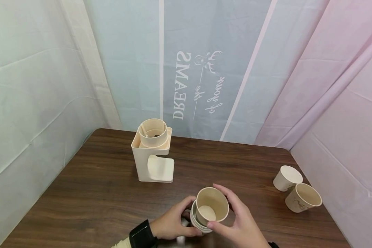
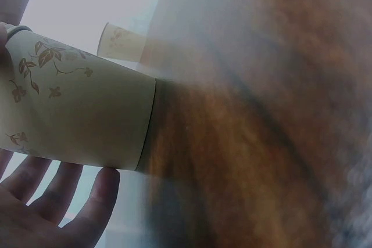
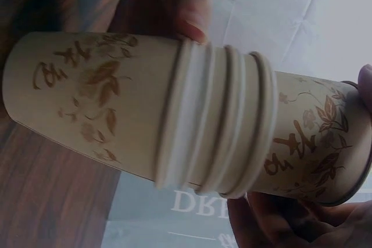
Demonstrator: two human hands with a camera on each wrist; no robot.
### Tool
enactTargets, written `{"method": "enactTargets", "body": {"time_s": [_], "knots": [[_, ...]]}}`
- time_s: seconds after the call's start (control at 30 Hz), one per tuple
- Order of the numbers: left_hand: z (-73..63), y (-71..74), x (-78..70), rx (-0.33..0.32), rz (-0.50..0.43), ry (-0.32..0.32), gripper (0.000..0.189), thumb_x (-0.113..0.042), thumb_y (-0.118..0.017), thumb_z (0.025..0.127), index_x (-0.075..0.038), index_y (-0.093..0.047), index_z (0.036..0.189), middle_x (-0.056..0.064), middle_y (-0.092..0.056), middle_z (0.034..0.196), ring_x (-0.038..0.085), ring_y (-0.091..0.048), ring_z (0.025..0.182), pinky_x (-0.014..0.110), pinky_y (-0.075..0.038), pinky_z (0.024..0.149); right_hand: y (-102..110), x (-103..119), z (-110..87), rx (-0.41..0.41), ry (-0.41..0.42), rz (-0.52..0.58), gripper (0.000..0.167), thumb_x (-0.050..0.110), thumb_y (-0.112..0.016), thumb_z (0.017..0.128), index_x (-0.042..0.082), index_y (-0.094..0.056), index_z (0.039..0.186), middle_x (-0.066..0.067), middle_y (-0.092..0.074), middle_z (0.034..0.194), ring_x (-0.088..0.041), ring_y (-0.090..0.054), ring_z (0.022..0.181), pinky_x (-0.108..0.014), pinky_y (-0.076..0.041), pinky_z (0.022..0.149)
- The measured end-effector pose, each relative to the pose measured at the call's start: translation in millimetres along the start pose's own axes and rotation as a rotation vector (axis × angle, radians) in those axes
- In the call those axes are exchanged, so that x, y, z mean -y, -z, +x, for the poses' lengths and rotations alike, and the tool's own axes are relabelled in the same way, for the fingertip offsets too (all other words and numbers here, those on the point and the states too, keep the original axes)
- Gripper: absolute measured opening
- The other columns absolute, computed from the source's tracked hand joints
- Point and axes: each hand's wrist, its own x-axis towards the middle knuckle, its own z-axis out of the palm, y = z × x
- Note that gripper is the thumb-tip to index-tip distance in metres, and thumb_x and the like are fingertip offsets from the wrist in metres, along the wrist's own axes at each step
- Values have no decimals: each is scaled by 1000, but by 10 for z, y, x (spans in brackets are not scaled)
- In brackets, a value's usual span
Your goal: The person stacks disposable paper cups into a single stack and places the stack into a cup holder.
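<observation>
Low at the front of the table, my left hand (image 1: 173, 220) grips a stack of nested paper cups (image 1: 199, 226), thumb on the near side. The right wrist view shows several rims of this stack (image 3: 225, 120) close together. My right hand (image 1: 240, 220) holds the uppermost paper cup (image 1: 218, 203) between thumb and fingers, its mouth upward. That cup (image 3: 317, 137) projects from the stack, its lower part hidden inside. Brown leaf-and-flower prints mark the cups. In the left wrist view, left-hand fingers (image 2: 99, 201) lie along the lower cup wall (image 2: 75, 103).
A cream dispenser-like stand (image 1: 142, 162) with a round tube (image 1: 153, 141) on top and a low ledge (image 1: 164, 170) stands at the back left. Two more paper cups, a white-looking one (image 1: 280, 181) and a beige one (image 1: 294, 201), are at the right edge. Curtains (image 1: 136, 69) surround the table.
</observation>
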Motion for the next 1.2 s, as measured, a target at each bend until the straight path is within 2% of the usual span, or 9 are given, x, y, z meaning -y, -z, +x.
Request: {"method": "enactTargets", "body": {"time_s": [0.27, 0.8, 1.2], "knots": [[-4, -1, -2, -4, 1, -3, 67, -14, -84, 86, -20, -46, 140, 3, -58, 133, 11, -64, 112, 30, -52, 99, -54, -75, -31, 10, 31, -60, 89, 20, -94, 73, 11, -48, 148, -3, -59, 133, -12, -58, 115, -20, -47, 94], [-6, -11, -11, -7, -18, 0, 66, -15, -84, 86, -20, -47, 140, 5, -57, 132, 14, -61, 118, 30, -52, 99, -132, -125, -85, 62, -53, -158, 83, 30, -93, 75, 17, -52, 146, 7, -58, 126, -8, -58, 108, -29, -53, 89], [2, -9, -19, -7, -19, -24, 64, -15, -83, 87, -19, -47, 140, 9, -58, 131, 16, -60, 118, 31, -53, 98, -137, -168, -92, 86, -39, -149, 81, 29, -91, 78, 16, -51, 147, 6, -58, 128, -10, -59, 109, -29, -53, 89]]}}
